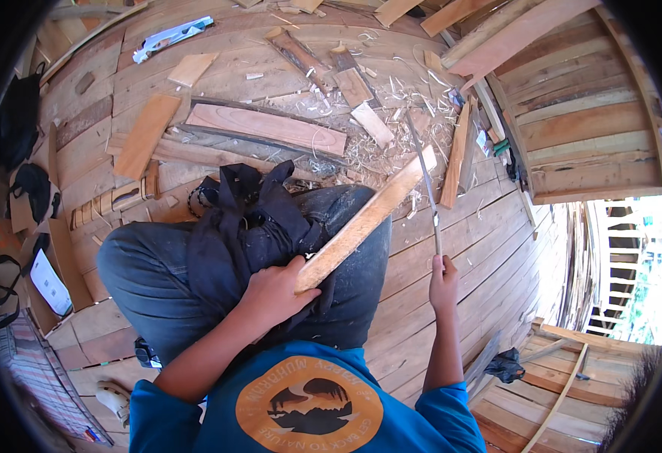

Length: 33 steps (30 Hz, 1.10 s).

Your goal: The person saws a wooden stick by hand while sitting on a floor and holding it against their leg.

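My left hand (274,294) grips the near end of a long, pale wooden piece (365,219), which slants up and to the right across my lap. In my right hand (443,283) is the handle of a long, thin-bladed knife (427,181), its blade pointing away from me. The blade passes right beside the wooden piece's far end; whether they touch I cannot tell. A bunched dark cloth (244,226) lies over my thighs, under and to the left of the wooden piece.
Pale wood shavings (414,98) litter the plank floor (414,287) ahead. Around them lie a reddish board (266,124), a short plank (146,136) and several offcuts. At upper right stands a slatted wooden structure (580,106). A cardboard box (66,257) and black bag (21,121) sit left.
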Tool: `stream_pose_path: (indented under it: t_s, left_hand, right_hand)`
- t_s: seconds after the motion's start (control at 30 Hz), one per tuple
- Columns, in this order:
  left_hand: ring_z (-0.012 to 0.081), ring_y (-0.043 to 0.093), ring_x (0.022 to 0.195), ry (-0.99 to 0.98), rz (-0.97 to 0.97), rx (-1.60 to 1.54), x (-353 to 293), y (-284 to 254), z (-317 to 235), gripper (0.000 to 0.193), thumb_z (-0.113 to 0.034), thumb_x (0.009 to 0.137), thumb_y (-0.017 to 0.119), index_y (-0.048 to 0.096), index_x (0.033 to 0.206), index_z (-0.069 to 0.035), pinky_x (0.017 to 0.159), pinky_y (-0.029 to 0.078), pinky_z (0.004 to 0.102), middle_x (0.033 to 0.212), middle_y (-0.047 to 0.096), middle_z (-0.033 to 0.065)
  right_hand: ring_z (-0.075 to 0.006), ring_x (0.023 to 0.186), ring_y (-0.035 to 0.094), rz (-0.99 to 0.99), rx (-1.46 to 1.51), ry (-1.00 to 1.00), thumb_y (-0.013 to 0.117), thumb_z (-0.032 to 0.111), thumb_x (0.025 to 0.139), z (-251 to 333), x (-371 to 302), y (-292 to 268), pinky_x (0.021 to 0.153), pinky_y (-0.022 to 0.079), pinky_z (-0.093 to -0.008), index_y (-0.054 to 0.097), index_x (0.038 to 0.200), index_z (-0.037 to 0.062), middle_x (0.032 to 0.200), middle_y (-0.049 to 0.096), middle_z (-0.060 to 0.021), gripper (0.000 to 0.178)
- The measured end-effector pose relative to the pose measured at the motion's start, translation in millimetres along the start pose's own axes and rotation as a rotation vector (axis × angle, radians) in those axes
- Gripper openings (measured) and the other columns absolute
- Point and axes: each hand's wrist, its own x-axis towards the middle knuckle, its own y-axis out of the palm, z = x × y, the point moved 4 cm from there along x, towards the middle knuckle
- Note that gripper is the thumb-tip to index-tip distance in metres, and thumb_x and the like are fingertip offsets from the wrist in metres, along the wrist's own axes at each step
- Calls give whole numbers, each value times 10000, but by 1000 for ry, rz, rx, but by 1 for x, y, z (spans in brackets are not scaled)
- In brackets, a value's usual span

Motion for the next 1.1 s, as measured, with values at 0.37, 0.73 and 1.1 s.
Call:
stream_pose_path:
  t_s: [0.37, 0.73, 1.1]
  left_hand:
    - [433, 614, 791, -128, 36, -17, -21, -15, -14, 243, -195, 862, 604, 510, 986, -9, 706, 481, 479, 777, 629, 247]
    - [465, 586, 827, -128, 48, 62, -24, -2, -15, 279, -266, 897, 554, 548, 879, 12, 710, 458, 498, 800, 609, 276]
    - [461, 594, 835, -179, 97, 57, -22, 7, -11, 275, -274, 912, 535, 514, 912, 1, 713, 455, 530, 817, 617, 272]
  right_hand:
    - [-162, 495, 391, 157, 350, -94, 511, 347, 946, 23, -33, 29, 475, 305, -362, 501, 850, -2, 545, 403, -94, 362]
    - [-413, 655, 595, 372, 167, -146, 507, 463, 903, 78, -70, 9, 590, 453, -472, 557, 815, 15, 669, 573, -233, 459]
    - [-379, 649, 630, 29, -433, 95, 485, 579, 883, 8, -26, -52, 597, 487, -493, 607, 793, 31, 642, 612, -197, 569]
